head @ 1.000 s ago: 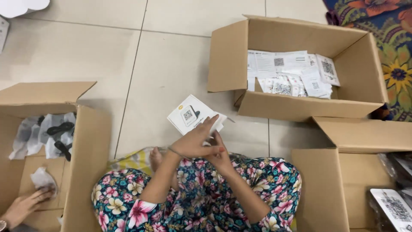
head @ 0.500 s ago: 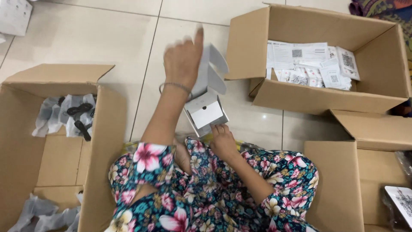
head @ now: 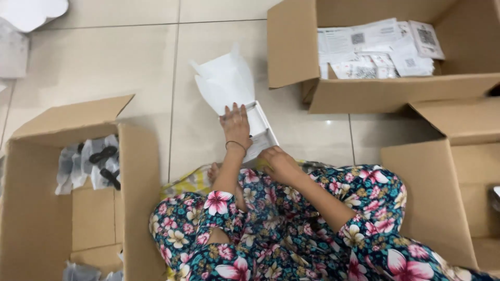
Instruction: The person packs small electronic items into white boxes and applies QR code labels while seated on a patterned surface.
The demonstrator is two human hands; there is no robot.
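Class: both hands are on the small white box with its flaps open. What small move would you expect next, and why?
Probably folding the raised flaps down: the left hand presses on the open white box, the right hand steadies its near end, and the flaps stand up.

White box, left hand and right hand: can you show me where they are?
white box [head: 259, 126], head view, on its inner wall.
left hand [head: 236, 124], head view, on its back.
right hand [head: 281, 164], head view, on its back.

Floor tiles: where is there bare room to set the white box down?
Bare tile lies left of the white box, between the left carton and paper-filled carton. Crowded: the right, where two cartons meet, and the lap.
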